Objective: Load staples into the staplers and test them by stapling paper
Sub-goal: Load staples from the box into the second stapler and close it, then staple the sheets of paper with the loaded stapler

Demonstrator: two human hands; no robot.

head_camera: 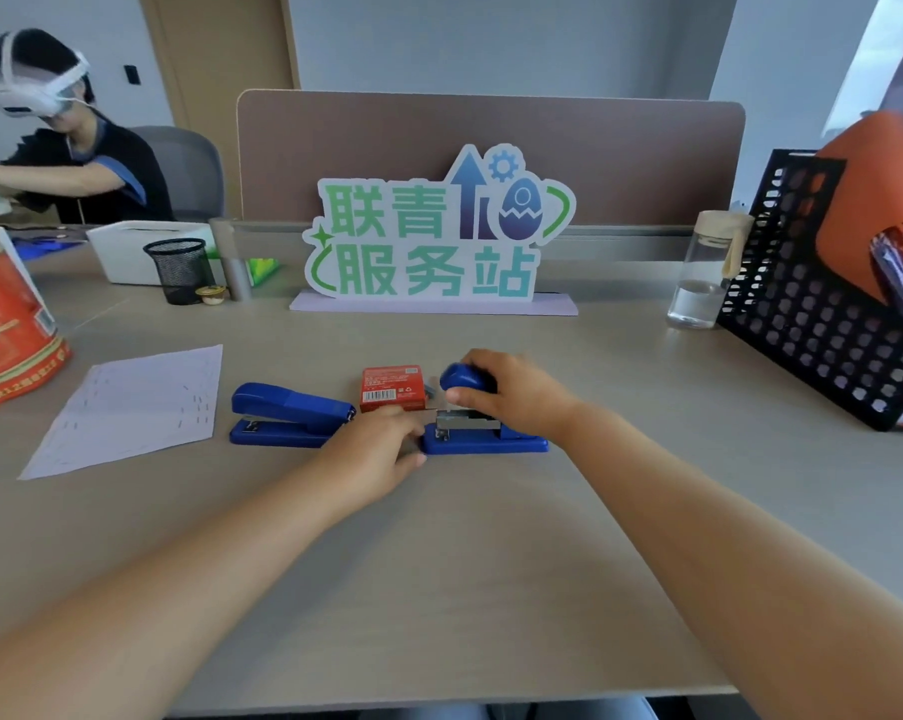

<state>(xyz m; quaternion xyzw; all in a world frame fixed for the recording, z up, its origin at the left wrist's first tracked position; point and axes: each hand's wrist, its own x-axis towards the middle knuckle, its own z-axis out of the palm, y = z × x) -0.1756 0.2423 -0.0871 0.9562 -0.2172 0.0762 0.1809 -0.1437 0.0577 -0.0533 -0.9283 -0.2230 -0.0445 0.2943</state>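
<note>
Two blue staplers lie on the desk. The left stapler [288, 414] is closed and untouched. The right stapler [483, 436] has its lid [462, 379] lifted, showing the metal staple channel [467, 420]. My right hand [512, 394] grips that raised lid. My left hand [382, 449] rests at the front end of the right stapler's base, fingers curled toward the channel; whether it pinches staples I cannot tell. A red staple box [391, 388] stands just behind, between the staplers. A white sheet of paper [132, 407] with several staples in it lies to the left.
A standing sign [434, 236] and a partition are behind the staplers. A water bottle [704, 272] and black mesh file rack [823, 314] stand at the right. A mesh pen cup [179, 270], a white box and an orange bag [8, 314] are at the left. Another person sits far left.
</note>
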